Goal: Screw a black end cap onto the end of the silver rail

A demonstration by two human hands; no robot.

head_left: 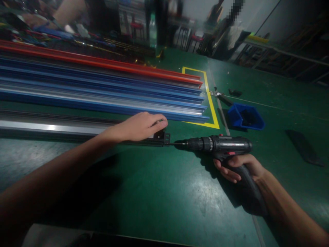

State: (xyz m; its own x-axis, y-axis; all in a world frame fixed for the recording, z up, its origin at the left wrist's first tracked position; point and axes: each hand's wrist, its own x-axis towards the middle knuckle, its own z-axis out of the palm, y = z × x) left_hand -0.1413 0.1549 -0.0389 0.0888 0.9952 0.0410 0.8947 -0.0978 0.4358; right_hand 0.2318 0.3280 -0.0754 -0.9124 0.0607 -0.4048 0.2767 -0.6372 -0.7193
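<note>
Worktop (164, 192) in green spreads under everything, and across its far left side lie long blue strips (115, 97), with a red strip (115, 63) beyond them. Nearer the person, a dark bar (51, 127) with a silver face runs roughly alongside, its right end well inside reach. Yellow tape (212, 109) frames the ends of the coloured strips. Level with the bar's end, a black power drill (228, 144) points left, in line with the bar. The left hand (140, 127) lies half curled over the bar near that end, seemingly holding it down, thumb and forefinger close together, the palm side hidden. The right hand (238, 168) is wrapped around the drill's handle; whether a finger presses the trigger cannot be told. Past the drill sits a blue bin (232, 118) with dark contents, a plier-like tool (224, 98) just beside it. Smallest are the black end piece (167, 138) and the thin bit (177, 143), whose tip reaches the bar's end. The step in hand looks like drilling or screwdriving there, and the next move seems to call for straight, even pressure from the right while the left keeps the bar from sliding
</note>
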